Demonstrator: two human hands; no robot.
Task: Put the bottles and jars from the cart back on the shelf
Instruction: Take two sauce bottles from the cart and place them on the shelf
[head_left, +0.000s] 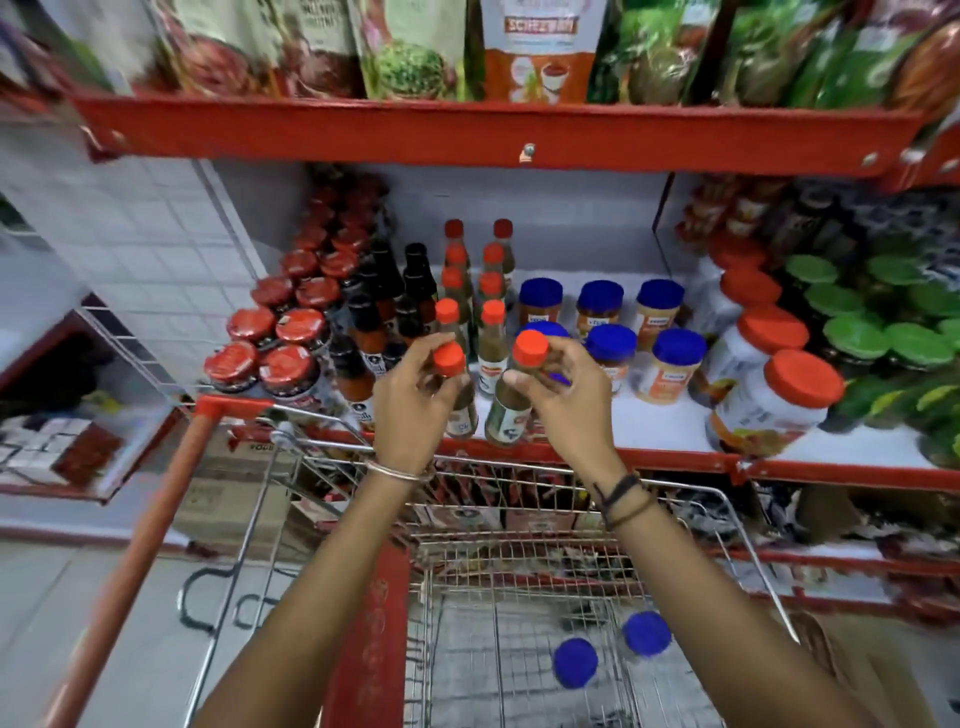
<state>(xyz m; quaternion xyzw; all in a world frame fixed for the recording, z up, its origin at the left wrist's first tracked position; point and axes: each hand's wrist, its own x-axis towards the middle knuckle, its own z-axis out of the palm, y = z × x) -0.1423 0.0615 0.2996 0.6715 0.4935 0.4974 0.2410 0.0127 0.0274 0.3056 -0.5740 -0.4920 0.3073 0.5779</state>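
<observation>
Two green-sauce bottles with orange caps in transit at the front edge of the shelf: left bottle grasped at the neck by the left hand, right bottle grasped near the shoulder by the right hand, fingers of each wrapped around the glass, both bottles roughly upright with a slight lean toward each other. Step in hand, by judgement: placement of this pair at the head of the two orange-capped bottle rows running toward the back of the shelf. Next move, by judgement: lower each base flat onto the white shelf surface just inside the red front lip, in line with its row, then release. Obstructions: blue-lidded jars just right of the right hand, one touching or nearly touching the fingers; dark sauce bottles just left of the left hand; narrow clearance on both sides, knock-over risk on release. Further out: red-lidded jars toward the left edge, large orange-lidded jars toward the right. Remaining in the cart below: two blue-lidded cart jars on the wire floor.
</observation>
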